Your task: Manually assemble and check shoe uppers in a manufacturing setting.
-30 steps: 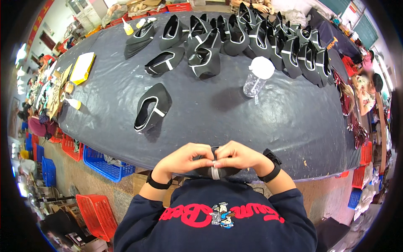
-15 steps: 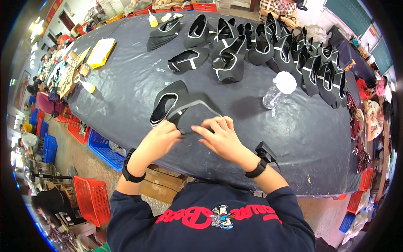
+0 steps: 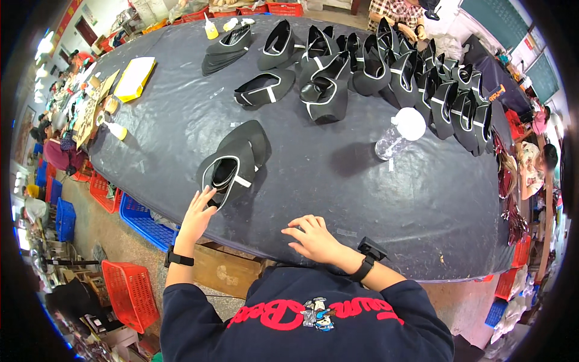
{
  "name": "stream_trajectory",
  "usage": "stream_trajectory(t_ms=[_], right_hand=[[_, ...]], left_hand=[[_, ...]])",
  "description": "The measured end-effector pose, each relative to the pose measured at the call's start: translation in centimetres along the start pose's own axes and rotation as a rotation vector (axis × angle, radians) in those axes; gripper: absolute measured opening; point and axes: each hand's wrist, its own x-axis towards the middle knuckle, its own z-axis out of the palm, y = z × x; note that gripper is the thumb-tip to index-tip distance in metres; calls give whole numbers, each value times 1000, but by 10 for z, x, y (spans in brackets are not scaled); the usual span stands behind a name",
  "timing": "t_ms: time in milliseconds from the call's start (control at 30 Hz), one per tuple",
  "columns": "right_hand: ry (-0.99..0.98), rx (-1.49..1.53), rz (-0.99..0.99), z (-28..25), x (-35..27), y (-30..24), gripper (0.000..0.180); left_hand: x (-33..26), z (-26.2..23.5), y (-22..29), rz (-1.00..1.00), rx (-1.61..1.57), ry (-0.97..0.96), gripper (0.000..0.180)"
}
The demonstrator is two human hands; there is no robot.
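A black shoe upper with white edging (image 3: 246, 164) lies left of centre on the table, partly over another plain black upper (image 3: 256, 136). Its opening faces toward me, and a short white strip crosses one side. My left hand (image 3: 198, 218) is at its near edge, fingers apart, the fingertips at or just touching the rim; none of them wraps round it. Further right, my right hand (image 3: 315, 239) hovers by the table's near edge with fingers spread and nothing in them.
Many similar shoe uppers (image 3: 377, 72) crowd the far right of the dark-covered table (image 3: 313, 175). A clear bottle with a white lid (image 3: 410, 124) stands nearer. Glue bottles (image 3: 210, 29) and a yellow-white packet (image 3: 135, 79) lie leftward. A person (image 3: 398, 13) sits beyond.
The shoe upper that both hands were working on now lies on the other one, opening toward me. My left hand has moved left and my right hand has drawn back toward me.
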Motion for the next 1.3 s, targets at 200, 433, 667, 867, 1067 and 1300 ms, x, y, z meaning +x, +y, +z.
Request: stream_trajectory(t_ms=[200, 433, 667, 867, 1067, 1300], right_hand=[[-40, 59, 52, 14, -14, -2, 36], [-102, 149, 82, 23, -19, -5, 33], [-114, 188, 203, 23, -35, 7, 30], [-73, 227, 302, 23, -55, 14, 25], [11, 225, 422, 19, -75, 9, 25], [227, 265, 493, 2, -96, 19, 25]], left_hand=[[14, 42, -7, -428, -330, 319, 92], [36, 85, -25, -521, -919, 403, 102], [111, 10, 14, -513, -278, 106, 116], [265, 63, 86, 47, -355, 281, 56], [364, 135, 86, -240, -164, 157, 55], [376, 79, 129, -10, -84, 27, 49]])
